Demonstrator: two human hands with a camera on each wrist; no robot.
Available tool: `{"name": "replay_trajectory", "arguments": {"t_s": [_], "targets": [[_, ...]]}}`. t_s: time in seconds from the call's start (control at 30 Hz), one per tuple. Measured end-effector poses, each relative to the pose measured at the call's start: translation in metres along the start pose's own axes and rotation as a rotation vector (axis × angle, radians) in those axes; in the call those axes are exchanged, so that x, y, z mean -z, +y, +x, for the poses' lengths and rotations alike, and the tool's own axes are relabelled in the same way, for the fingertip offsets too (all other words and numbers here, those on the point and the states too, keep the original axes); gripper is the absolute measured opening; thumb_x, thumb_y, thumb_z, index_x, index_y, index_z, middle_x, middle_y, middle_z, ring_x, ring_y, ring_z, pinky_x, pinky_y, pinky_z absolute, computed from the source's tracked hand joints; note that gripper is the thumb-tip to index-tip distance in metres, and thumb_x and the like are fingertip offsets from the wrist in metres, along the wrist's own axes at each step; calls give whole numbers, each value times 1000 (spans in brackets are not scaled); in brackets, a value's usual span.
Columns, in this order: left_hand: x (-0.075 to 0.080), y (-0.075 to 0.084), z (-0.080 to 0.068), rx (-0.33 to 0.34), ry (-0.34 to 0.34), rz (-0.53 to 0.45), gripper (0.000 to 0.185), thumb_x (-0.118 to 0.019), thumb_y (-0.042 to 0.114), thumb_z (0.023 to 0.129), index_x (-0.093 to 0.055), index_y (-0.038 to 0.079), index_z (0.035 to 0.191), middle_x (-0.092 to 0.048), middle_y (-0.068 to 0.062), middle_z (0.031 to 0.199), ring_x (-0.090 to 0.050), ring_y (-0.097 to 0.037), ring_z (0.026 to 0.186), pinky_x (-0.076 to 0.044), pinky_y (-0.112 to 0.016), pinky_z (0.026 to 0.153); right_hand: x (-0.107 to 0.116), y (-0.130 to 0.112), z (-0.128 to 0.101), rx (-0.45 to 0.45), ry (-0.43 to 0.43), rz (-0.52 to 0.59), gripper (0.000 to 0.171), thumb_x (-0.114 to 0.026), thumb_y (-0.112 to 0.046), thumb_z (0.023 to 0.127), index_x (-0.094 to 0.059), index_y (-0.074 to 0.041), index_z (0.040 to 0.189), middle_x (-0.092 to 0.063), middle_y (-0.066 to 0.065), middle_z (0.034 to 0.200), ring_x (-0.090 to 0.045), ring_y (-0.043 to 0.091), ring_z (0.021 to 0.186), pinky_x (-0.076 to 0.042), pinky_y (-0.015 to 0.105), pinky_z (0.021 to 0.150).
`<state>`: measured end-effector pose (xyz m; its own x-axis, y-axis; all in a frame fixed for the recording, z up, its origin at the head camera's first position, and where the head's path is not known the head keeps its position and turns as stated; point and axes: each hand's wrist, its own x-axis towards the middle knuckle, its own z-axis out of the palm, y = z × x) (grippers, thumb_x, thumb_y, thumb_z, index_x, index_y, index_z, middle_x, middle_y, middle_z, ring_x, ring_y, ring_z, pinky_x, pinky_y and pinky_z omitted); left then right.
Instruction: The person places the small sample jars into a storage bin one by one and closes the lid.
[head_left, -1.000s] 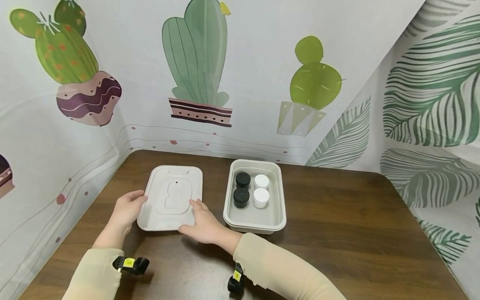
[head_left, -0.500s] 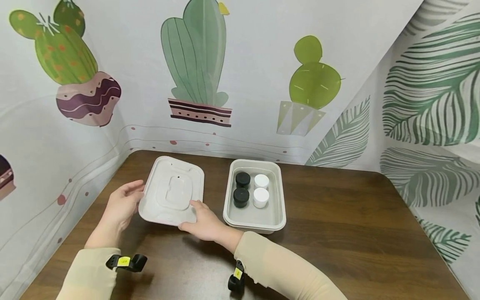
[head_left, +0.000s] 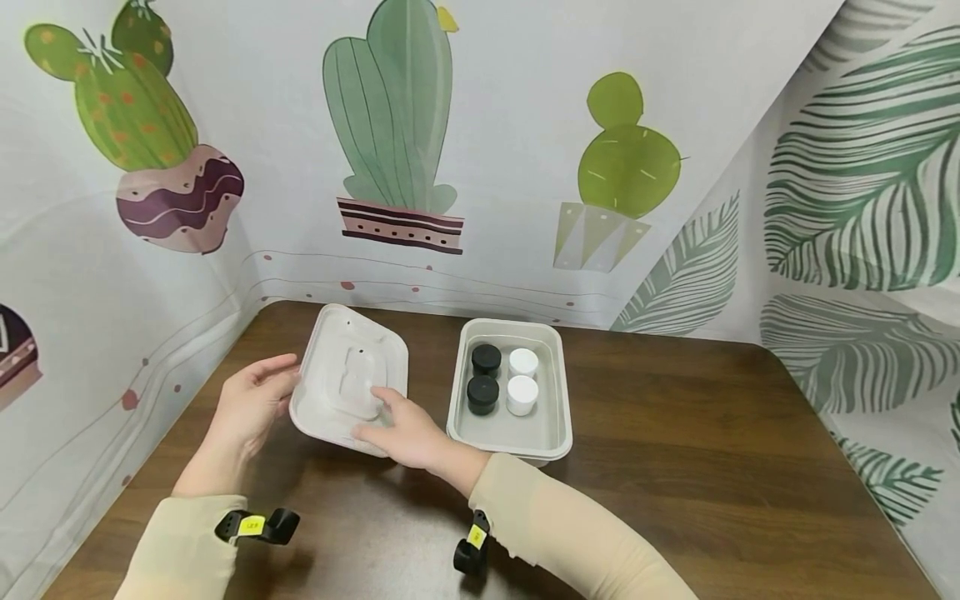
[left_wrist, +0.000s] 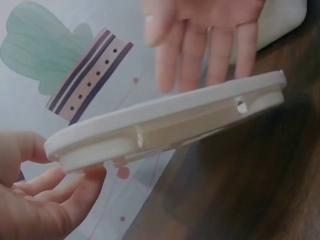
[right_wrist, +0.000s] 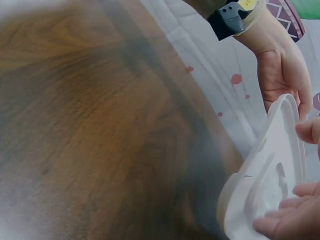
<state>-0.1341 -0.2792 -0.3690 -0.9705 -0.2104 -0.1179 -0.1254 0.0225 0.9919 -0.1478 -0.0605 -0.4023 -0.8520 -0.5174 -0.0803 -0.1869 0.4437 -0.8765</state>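
Lid (head_left: 350, 379) edges held, left hand (head_left: 251, 408), right hand (head_left: 405, 433)

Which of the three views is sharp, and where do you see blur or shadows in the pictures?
Head view: sharp and evenly lit, with soft shadows on the table under the lid and the forearms. Left wrist view: the lid's edge is fairly clear, but the left hand and right hand are blurred. Right wrist view: the wood is blurred, with a dark shadow beside the lid.
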Motion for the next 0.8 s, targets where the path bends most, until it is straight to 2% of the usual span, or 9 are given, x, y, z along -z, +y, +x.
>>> {"name": "replay_trajectory", "arguments": {"t_s": [0.1, 0.17, 0.33, 0.4, 0.6, 0.67, 0.8], "targets": [[-3, 2, -2, 8, -1, -36, 29, -57, 11, 93, -49, 5, 120, -62, 12, 89, -64, 0, 81, -55, -20, 67, 1, -5, 1, 35, -23, 83, 63, -64, -34, 88, -41, -11, 142, -47, 6, 143, -48, 20, 129, -39, 29, 105], [-7, 3, -3, 17, -18, -70, 33, -57, 11, 93, -47, 2, 122, -62, 11, 90, -64, 0, 82, -55, -20, 68, 2, -8, 1, 68, -45, 117, 61, -64, -32, 89, -42, -9, 141, -46, 5, 144, -47, 19, 130, -38, 27, 106], [-21, 8, -8, 43, -75, -131, 47, -60, 11, 91, -42, -6, 131, -60, 9, 95, -64, -3, 86, -54, -19, 75, 2, -16, 3, 85, -50, 121, 59, -61, -37, 90, -45, -9, 140, -48, 4, 142, -47, 15, 129, -37, 22, 105], [-26, 9, -10, 46, -92, -150, 42, -62, 12, 90, -47, -3, 127, -61, 8, 96, -64, -4, 87, -54, -19, 77, 3, -20, 4, 68, -30, 134, 59, -61, -39, 90, -47, -9, 138, -50, 5, 140, -50, 15, 127, -40, 23, 103], [-38, 11, -14, 57, -179, -294, 9, -57, 12, 94, -62, 12, 101, -67, 4, 92, -65, -8, 87, -55, -22, 77, 6, -23, 5, 34, 64, 194, 59, -66, -39, 86, -52, -6, 133, -60, 9, 129, -59, 15, 115, -47, 24, 94], [-42, 12, -15, 71, -201, -315, 9, -55, 14, 95, -64, 15, 96, -68, 4, 92, -65, -8, 88, -55, -22, 77, 8, -24, 5, 26, 95, 212, 60, -69, -38, 84, -53, -6, 132, -61, 9, 127, -60, 16, 112, -49, 25, 91], [-48, 11, -14, 86, -232, -297, 13, -52, 20, 97, -65, 17, 94, -68, 5, 94, -65, -7, 89, -55, -22, 77, 12, -28, 3, 7, 128, 279, 63, -74, -33, 80, -51, -7, 132, -60, 10, 128, -61, 20, 111, -51, 28, 88]]}}
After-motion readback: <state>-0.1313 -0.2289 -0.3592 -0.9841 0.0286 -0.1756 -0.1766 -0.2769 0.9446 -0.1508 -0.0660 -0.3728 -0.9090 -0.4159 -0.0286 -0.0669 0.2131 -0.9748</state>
